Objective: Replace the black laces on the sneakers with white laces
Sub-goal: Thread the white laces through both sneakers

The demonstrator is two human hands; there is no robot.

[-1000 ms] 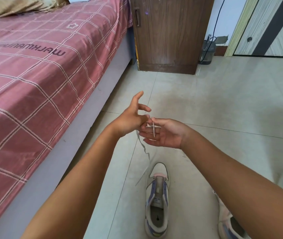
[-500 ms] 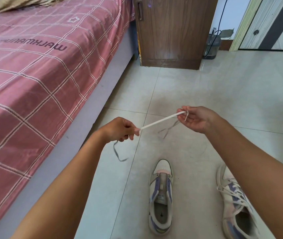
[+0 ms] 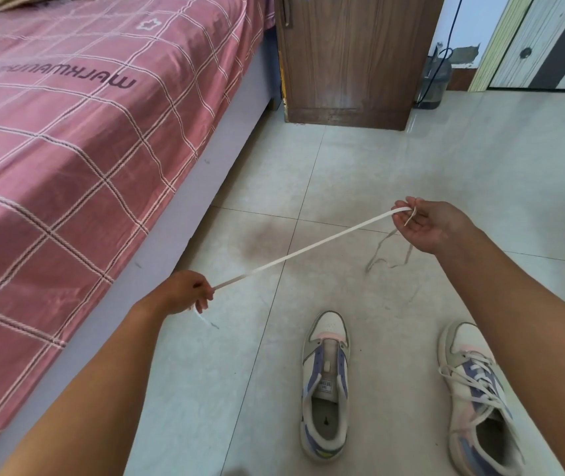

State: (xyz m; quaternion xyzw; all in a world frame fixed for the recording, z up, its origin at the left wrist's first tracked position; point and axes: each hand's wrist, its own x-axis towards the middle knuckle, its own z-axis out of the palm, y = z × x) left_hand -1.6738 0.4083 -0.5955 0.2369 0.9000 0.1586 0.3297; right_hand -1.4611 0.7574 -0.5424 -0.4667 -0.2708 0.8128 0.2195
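Head view: two sneakers on tiled floor (image 3: 411, 159), lower right of frame, toes pointing up-frame. Left sneaker (image 3: 325, 386) has no lace, tongue bare, inside open w/ nothing in it but the grey insole. Right sneaker (image 3: 477, 396) is laced w/ white lace, loosely, ends flopping over the side; part of it cut by the right forearm and frame edge.

Edges/room: bed (image 3: 68, 149) w/ pink checked sheet fills left side, its grey base running diagonally from upper centre to lower left. Wooden cabinet (image 3: 350, 56) at top centre, dark bin (image 3: 435, 84) just beside it. Bare tile between bed edge and sneakers, and across the right half.

White lace (image 3: 301, 250) is flat, pale, stretched taut in the air, centre frame, above the floor. Left hand (image 3: 181, 293) fingers curled, pinching lace's lower end; short tail hangs below. Right hand (image 3: 429, 225) palm up, fingertips pinching the upper end; slack loops hang beneath it.
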